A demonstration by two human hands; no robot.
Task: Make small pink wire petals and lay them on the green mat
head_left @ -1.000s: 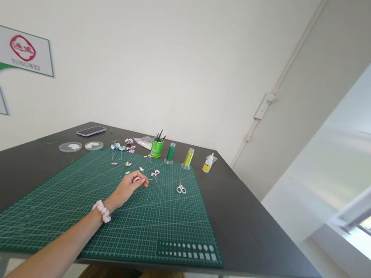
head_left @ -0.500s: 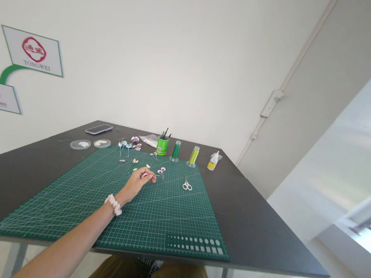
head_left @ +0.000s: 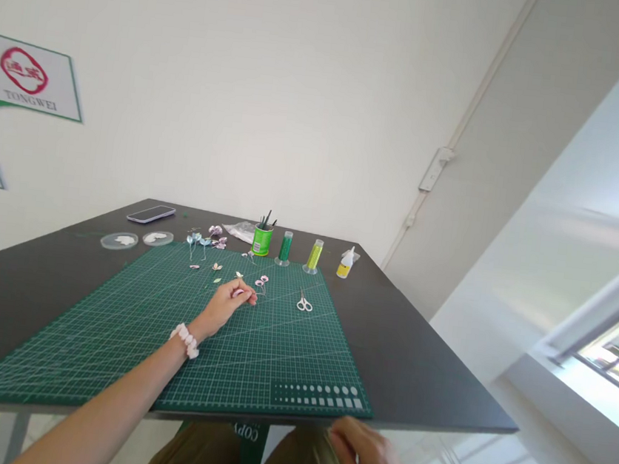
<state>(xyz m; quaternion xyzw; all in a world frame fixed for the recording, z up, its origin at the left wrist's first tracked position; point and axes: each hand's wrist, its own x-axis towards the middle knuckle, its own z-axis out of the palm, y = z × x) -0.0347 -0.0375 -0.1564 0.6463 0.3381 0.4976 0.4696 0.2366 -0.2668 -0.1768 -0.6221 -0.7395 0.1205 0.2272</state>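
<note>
One blurred right hand [head_left: 373,459] of ours is at the frame's bottom, right of centre; we cannot tell whether it grips anything. Below mid-frame, over the green mat [head_left: 251,356], our left hand [head_left: 224,303] pinches a pink petal [head_left: 238,293]; beyond stands a green thread spool [head_left: 285,246].

Gathered, pale pinkish-white fabric scrunchie [head_left: 185,341] around the left wrist [head_left: 199,327]; olive-brown cloth trousers [head_left: 200,454] below the dark flat-topped table's [head_left: 411,370] near edge.
</note>
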